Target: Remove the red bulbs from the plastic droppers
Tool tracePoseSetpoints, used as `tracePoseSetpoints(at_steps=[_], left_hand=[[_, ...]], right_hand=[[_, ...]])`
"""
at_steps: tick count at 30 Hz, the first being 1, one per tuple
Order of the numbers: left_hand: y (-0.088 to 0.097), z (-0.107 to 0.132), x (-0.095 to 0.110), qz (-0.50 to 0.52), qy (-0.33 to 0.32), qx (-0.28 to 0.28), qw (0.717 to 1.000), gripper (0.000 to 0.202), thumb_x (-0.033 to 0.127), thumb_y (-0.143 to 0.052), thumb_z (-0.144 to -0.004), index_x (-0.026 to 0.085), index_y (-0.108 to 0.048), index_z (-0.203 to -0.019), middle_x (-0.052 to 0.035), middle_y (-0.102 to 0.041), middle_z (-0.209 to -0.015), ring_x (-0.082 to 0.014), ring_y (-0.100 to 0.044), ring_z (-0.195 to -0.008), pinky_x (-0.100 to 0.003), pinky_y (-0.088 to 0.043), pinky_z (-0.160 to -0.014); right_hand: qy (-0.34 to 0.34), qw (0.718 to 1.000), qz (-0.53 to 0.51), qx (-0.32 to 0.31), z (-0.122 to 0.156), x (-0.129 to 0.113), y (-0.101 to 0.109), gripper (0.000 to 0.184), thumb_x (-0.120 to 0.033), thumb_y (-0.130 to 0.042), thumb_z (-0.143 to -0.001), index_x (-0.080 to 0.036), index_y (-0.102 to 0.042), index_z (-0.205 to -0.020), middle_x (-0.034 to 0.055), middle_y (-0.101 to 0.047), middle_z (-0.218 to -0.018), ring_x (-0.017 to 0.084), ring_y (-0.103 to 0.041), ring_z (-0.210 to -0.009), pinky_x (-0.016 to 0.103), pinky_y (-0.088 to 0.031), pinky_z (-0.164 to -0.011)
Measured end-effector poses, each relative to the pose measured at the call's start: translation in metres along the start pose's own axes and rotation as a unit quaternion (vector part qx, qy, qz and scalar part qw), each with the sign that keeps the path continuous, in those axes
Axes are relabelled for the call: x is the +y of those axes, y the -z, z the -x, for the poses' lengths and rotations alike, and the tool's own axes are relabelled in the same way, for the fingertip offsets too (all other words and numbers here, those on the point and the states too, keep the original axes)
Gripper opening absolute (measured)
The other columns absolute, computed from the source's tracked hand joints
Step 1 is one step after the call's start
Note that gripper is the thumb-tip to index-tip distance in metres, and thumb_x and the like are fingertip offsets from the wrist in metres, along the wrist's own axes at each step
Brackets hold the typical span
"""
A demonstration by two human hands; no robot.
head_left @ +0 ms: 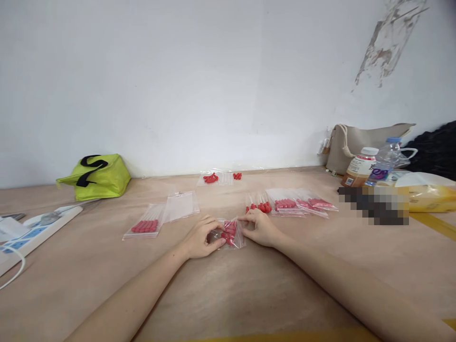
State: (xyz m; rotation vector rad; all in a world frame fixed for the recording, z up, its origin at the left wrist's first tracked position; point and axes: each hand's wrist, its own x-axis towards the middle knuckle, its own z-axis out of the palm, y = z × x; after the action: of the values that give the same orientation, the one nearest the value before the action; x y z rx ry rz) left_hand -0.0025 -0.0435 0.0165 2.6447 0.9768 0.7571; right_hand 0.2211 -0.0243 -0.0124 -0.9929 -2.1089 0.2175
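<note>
A small clear zip bag [239, 243] with several red-tipped pieces [230, 232] inside lies on the table in front of me. My left hand [202, 238] curls over its left side, thumb and fingers closed on the plastic. From the right, my right hand [261, 228] grips the bag's right edge between thumb and fingers. Just behind my right hand lie loose thin sticks with red ends [264, 207]. Filled bags with red pieces [287, 204] are piled to the right of them. Another filled bag [144, 226] and flat clear bags [180, 206] lie to the left.
Loose red caps [211, 178] rest on plastic near the wall, with a smaller cluster [237, 176] beside them. At left are a lime-green bag [103, 178] and a power strip [39, 232]. Bottles [360, 166], a beige bag [377, 135] and a yellow package [431, 197] stand at right.
</note>
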Motion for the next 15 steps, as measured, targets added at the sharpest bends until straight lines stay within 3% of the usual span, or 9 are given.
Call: tracePoseSetpoints(at_steps=[4, 8, 12, 13, 15], left_hand=[[-0.0022, 0.0014, 0.0000, 0.007, 0.014, 0.013, 1.000, 0.021, 0.031, -0.056, -0.075, 0.023, -0.061, -0.093, -0.0053, -0.059, -0.092, -0.0192, -0.052, -0.087, -0.033, -0.041, -0.080], [-0.0057, 0.0034, -0.0018, 0.022, 0.025, 0.024, 0.999, 0.026, 0.030, -0.057, -0.075, 0.023, -0.059, -0.099, -0.0064, -0.055, -0.104, -0.0195, -0.051, -0.096, -0.033, -0.041, -0.085], [-0.0066, 0.0043, -0.0028, 0.021, 0.028, 0.036, 0.999, 0.027, 0.030, -0.057, -0.075, 0.023, -0.058, -0.100, -0.0063, -0.054, -0.106, -0.0195, -0.051, -0.098, -0.033, -0.040, -0.087], [-0.0063, 0.0042, -0.0025, 0.022, 0.029, 0.035, 0.999, 0.025, 0.030, -0.056, -0.075, 0.022, -0.058, -0.099, -0.0062, -0.054, -0.105, -0.0192, -0.052, -0.096, -0.033, -0.041, -0.086], [-0.0053, 0.0036, -0.0014, 0.027, 0.032, 0.027, 0.999, 0.021, 0.030, -0.055, -0.077, 0.022, -0.059, -0.095, -0.0062, -0.056, -0.102, -0.0186, -0.053, -0.093, -0.032, -0.042, -0.083]], right_hand=[[0.015, 1.000, 0.002, -0.013, -0.0014, 0.0022, 0.0007, 0.019, -0.037, -0.066, -0.069, -0.026, -0.069, -0.084, 0.0020, -0.059, -0.076, 0.014, -0.051, -0.074, 0.029, -0.039, -0.071], [0.034, 0.998, 0.030, -0.032, -0.0022, 0.0019, 0.0006, 0.026, -0.047, -0.065, -0.067, -0.028, -0.069, -0.084, 0.0019, -0.057, -0.073, 0.015, -0.049, -0.074, 0.030, -0.037, -0.070], [0.016, 0.998, -0.003, -0.060, -0.0013, -0.0025, 0.0024, 0.054, -0.046, -0.071, -0.060, -0.026, -0.059, -0.109, 0.0019, -0.059, -0.078, 0.017, -0.051, -0.080, 0.033, -0.039, -0.075], [0.015, 0.998, -0.022, -0.061, -0.0012, -0.0034, 0.0031, 0.056, -0.042, -0.072, -0.060, -0.024, -0.058, -0.111, 0.0027, -0.059, -0.082, 0.017, -0.051, -0.083, 0.033, -0.040, -0.077], [0.024, 0.997, -0.058, -0.055, -0.0016, -0.0048, 0.0041, 0.040, -0.033, -0.070, -0.066, -0.022, -0.062, -0.104, 0.0046, -0.059, -0.091, 0.016, -0.053, -0.088, 0.032, -0.041, -0.079]])
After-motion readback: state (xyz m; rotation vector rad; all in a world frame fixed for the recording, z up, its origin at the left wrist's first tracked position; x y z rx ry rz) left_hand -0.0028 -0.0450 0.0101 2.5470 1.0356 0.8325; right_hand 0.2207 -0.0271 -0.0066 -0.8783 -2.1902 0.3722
